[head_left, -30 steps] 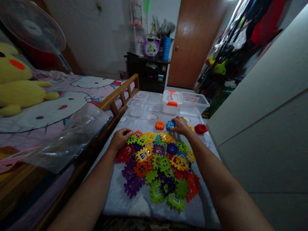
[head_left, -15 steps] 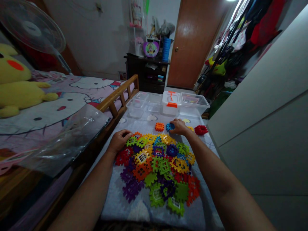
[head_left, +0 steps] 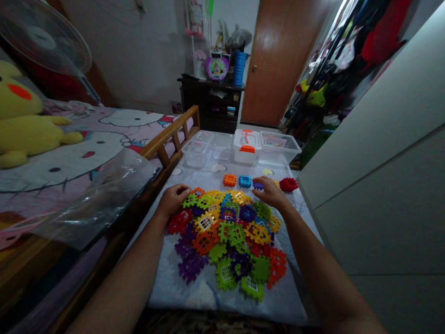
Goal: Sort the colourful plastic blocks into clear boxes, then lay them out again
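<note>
My right hand [head_left: 271,193] has its fingers bent over a purple building block [head_left: 257,185] in a row beyond the pile. To its left in that row are a blue block [head_left: 245,181] and an orange block [head_left: 230,180]. A red block [head_left: 288,184] is at the right end, and a yellow one [head_left: 276,183] is mostly hidden behind my hand. My left hand [head_left: 173,199] rests at the pile's left edge, fingers loosely bent and thumb apart, beside a light green window block [head_left: 190,200]. Toothed plastic blocks of several colours form the pile [head_left: 236,235].
Behind the row stand clear plastic boxes [head_left: 196,155], a lidded box with orange latches [head_left: 247,149] and another clear bin [head_left: 280,147]. A wooden bed rail [head_left: 170,132] borders the cloth-covered table on the left. A white cabinet [head_left: 378,185] stands close on the right.
My right hand has moved right, from the blue block to the purple one, leaving the blue block uncovered beside the orange one. My left hand stays at the pile's edge.
</note>
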The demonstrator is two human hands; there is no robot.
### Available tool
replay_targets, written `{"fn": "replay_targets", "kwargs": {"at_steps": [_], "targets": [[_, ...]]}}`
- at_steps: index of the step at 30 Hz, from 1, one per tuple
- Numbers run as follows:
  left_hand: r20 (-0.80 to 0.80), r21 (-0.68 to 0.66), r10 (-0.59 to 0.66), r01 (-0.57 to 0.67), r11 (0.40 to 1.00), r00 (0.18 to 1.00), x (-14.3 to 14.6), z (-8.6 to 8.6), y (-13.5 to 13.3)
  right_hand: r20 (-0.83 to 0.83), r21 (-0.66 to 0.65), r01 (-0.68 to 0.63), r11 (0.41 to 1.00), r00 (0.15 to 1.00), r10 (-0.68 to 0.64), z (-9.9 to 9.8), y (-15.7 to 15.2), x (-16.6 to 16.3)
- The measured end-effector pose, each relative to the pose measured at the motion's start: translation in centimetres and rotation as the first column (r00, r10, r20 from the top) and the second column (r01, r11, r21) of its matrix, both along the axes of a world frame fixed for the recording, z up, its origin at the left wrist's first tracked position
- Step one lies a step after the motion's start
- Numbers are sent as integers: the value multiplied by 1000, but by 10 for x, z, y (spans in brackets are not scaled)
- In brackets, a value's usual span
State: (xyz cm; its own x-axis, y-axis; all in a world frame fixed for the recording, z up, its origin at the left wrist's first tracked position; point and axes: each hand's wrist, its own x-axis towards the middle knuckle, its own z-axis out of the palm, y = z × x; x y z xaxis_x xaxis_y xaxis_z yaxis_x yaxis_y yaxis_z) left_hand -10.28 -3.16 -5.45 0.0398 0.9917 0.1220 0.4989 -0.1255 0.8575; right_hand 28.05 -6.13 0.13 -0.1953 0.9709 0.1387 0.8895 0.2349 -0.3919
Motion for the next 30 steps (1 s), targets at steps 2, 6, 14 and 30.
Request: {"fn": "replay_targets", "kwargs": {"at_steps": [2,6,14,30], "targets": [[10,-1,-9,9,1000,1000,0,-2,1,-61,-21,-31,999,998,29,-4,-9,-7],[-11,10,-4,4,1000,1000,-2,-5,2,-53,-12,-153,988,987,152,-9,-15,-32],[-10,14,-10,10,1000,1000,-3,-6,2,18,-130,-164,978,986,168,-7,-16,-53],[2,-2,5,-5,1000,1000,0,-1,1,-214,91,158,983,967,-136,-16,-39,10]]}}
